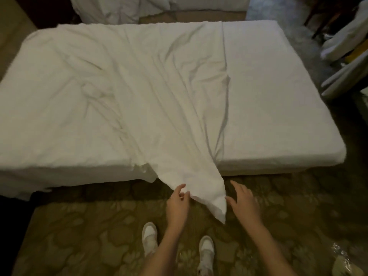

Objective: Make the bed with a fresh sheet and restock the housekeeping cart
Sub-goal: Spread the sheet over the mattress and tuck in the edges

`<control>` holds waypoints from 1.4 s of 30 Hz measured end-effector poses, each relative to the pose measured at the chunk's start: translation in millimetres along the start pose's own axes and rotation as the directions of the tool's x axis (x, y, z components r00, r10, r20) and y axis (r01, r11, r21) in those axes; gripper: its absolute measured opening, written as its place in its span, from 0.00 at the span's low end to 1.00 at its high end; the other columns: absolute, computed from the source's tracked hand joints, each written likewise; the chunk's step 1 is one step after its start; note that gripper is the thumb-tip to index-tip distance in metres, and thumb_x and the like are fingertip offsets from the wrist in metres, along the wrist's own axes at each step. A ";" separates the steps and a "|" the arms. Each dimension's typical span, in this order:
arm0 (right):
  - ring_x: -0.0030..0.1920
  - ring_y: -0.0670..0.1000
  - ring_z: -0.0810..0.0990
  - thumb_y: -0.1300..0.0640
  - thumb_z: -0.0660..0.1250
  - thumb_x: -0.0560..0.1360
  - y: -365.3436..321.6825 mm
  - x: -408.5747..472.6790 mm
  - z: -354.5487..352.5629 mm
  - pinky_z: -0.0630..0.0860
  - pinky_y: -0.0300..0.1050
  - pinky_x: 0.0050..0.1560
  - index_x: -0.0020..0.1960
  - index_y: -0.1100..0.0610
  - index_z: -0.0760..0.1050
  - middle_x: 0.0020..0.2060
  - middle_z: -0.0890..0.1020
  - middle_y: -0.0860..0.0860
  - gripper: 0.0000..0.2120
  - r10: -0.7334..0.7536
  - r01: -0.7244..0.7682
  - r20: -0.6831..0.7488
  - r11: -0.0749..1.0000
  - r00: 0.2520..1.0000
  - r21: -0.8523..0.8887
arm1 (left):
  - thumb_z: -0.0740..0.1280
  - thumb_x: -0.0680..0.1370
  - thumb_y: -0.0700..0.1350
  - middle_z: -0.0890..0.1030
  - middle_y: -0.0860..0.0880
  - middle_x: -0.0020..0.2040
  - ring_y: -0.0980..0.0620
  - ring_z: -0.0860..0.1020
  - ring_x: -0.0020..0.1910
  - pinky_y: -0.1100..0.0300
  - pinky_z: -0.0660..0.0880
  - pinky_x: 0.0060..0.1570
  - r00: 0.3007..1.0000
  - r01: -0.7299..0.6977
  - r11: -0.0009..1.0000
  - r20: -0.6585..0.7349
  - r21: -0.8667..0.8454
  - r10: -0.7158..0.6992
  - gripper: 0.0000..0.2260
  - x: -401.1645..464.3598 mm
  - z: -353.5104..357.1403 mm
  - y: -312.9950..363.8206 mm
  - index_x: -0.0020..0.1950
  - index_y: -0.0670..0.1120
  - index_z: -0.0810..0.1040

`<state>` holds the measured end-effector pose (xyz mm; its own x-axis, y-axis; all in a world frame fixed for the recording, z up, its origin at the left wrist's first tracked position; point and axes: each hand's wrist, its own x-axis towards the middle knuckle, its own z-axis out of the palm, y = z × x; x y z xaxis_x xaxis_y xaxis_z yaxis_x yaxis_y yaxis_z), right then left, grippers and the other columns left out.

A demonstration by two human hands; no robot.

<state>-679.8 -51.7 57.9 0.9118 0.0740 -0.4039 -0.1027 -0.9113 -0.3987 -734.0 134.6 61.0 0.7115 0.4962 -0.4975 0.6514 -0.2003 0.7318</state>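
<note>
1. We saw the bed point(278, 96) fill the upper and middle part of the frame, its right portion bare and smooth.

2. The white sheet point(149, 92) lay wrinkled over the left and centre of the bed, its straight right edge running from the top centre down toward the near side of the mattress.

3. From there the sheet gathered into a narrowing tail that spilled over the near edge and hung down to a point at lower centre, above the patterned carpet point(89, 236).

4. Our left hand point(177, 204) sat at the left side of that hanging tail, thumb and fingers closing on a fold of the cloth; the sheet rose up and away from this pinch toward the top of the frame.

5. Our right hand point(244, 200) was just to the right of the tail, fingers spread and straight. One fingertip seemed to meet the cloth's right edge, though we could not tell whether it truly touched. It held nothing.

6. The tip of the tail hung between our two forearms, lower in the frame than either hand.

7. Two white shoes point(149, 236) stood on the carpet at bottom centre.

8. More white bedding point(119, 8) showed along the top of the frame, and pale stacked items point(346, 56) sat at the right edge, too blurred for us to identify.
</note>
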 end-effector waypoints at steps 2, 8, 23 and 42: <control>0.70 0.50 0.63 0.48 0.61 0.78 -38.5 8.6 19.5 0.63 0.47 0.66 0.74 0.50 0.60 0.72 0.66 0.48 0.26 -0.082 0.082 0.006 0.996 0.997 -0.018 | 0.61 0.81 0.48 0.79 0.49 0.54 0.53 0.78 0.49 0.56 0.78 0.49 1.000 -0.006 0.998 -0.014 0.067 0.007 0.13 24.5 -29.0 -1.2 0.65 0.52 0.74; 0.74 0.50 0.57 0.48 0.60 0.79 -174.4 39.6 95.7 0.58 0.47 0.72 0.75 0.51 0.57 0.74 0.61 0.48 0.27 -0.149 0.149 0.030 0.989 0.988 0.007 | 0.61 0.81 0.44 0.79 0.51 0.55 0.54 0.77 0.50 0.56 0.77 0.49 0.999 0.031 0.997 -0.022 0.072 -0.029 0.10 127.4 -144.6 -34.3 0.61 0.51 0.76; 0.64 0.56 0.71 0.56 0.76 0.66 -285.4 175.1 288.4 0.70 0.53 0.60 0.59 0.52 0.77 0.64 0.74 0.53 0.22 -0.152 0.137 -0.075 0.976 0.986 -0.168 | 0.68 0.77 0.44 0.80 0.42 0.45 0.46 0.79 0.45 0.59 0.74 0.44 0.996 0.075 0.975 0.060 -0.208 -0.063 0.08 351.8 -139.3 -116.4 0.52 0.41 0.77; 0.65 0.48 0.68 0.53 0.64 0.78 -526.4 114.7 218.7 0.61 0.34 0.61 0.67 0.55 0.68 0.63 0.70 0.48 0.18 -0.591 0.527 0.153 0.789 0.792 0.316 | 0.60 0.82 0.43 0.81 0.51 0.43 0.58 0.80 0.43 0.63 0.74 0.44 0.960 0.009 0.854 -0.233 -0.521 -0.152 0.09 260.3 -481.8 -78.5 0.50 0.42 0.79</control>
<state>-608.2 525.0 41.4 0.7219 0.6593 -0.2105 0.2742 -0.5517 -0.7877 -726.8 686.5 98.5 0.5228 0.7041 -0.4806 0.4253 0.2732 0.8629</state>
